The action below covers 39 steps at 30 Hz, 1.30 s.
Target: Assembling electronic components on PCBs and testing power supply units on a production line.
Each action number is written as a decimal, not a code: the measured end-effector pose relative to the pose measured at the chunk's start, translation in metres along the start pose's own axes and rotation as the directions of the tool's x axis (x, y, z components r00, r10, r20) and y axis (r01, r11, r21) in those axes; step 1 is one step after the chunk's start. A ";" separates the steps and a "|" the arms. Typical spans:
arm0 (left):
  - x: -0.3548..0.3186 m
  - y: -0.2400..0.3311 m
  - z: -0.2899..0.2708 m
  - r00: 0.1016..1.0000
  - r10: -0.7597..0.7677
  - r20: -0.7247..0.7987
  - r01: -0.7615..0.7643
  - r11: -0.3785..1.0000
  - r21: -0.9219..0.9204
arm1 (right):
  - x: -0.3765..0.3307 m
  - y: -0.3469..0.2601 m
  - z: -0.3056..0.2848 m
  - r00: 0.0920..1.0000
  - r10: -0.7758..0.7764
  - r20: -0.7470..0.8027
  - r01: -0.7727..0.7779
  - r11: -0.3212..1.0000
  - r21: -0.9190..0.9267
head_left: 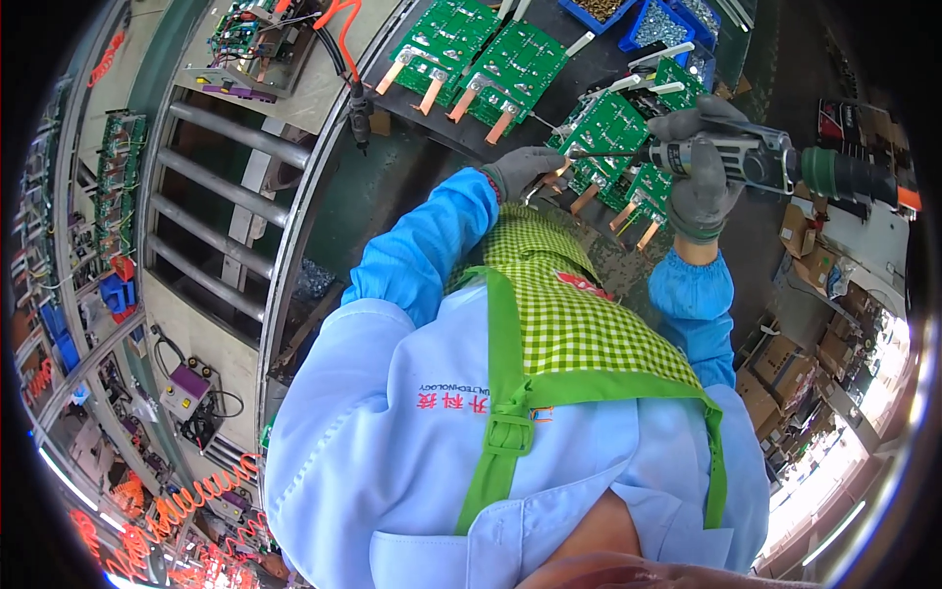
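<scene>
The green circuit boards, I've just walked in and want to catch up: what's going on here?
The person's gloved right hand holds a power driver, its bit pointing left across a green circuit board toward the gloved left hand, which is at that board's edge by a copper strip. Whether the bit's tip touches anything is unclear. Two more boards lie to the left on the dark table.
</scene>
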<state>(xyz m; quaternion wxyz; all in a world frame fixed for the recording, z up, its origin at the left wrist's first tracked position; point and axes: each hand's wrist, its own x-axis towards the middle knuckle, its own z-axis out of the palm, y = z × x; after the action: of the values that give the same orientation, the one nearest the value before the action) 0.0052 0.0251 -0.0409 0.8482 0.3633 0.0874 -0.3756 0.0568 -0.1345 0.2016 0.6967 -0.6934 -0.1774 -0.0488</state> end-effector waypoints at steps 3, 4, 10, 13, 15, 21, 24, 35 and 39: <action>0.006 -0.002 -0.010 1.000 0.003 0.019 -0.001 0.993 -0.116 | 0.002 -0.010 -0.003 0.997 -0.081 -0.007 0.081 0.993 0.088; 0.008 -0.002 -0.014 0.998 0.038 0.046 -0.037 0.999 -0.003 | 0.002 -0.015 -0.006 0.994 -0.113 -0.012 0.113 0.986 0.121; -0.014 -0.024 -0.022 0.999 -0.003 -0.041 0.015 0.951 0.309 | -0.008 -0.041 -0.040 0.981 -0.162 -0.108 0.167 0.985 0.034; -0.022 -0.051 -0.002 0.991 -0.122 -0.050 0.130 0.955 0.266 | -0.018 -0.033 -0.052 0.982 -0.132 -0.133 0.133 0.991 -0.003; -0.016 -0.065 0.016 0.991 -0.073 -0.112 0.087 0.989 0.123 | -0.021 -0.027 -0.056 0.985 -0.113 -0.131 0.117 0.993 0.022; 0.026 -0.071 0.044 0.987 0.041 -0.153 -0.073 0.976 -0.206 | -0.023 -0.012 -0.061 0.993 -0.072 -0.092 0.068 0.996 -0.051; 0.031 -0.068 0.045 0.995 0.062 -0.076 -0.070 0.992 -0.104 | -0.025 -0.010 -0.062 0.997 -0.069 -0.045 0.069 0.998 -0.005; 0.018 -0.063 0.062 0.986 -0.022 -0.168 -0.046 0.919 -0.390 | -0.026 -0.004 -0.062 0.977 -0.160 0.144 0.136 0.978 0.160; 0.021 -0.069 0.066 0.974 0.057 -0.218 -0.126 0.940 -0.318 | -0.024 -0.006 -0.057 0.984 -0.133 0.121 0.110 0.978 0.176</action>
<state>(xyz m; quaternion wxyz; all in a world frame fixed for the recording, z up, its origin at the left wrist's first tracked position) -0.0370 -0.0632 -0.0404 0.8999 0.2570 0.2190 -0.2760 0.0428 -0.1955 0.2013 0.7353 -0.6214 -0.2688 -0.0301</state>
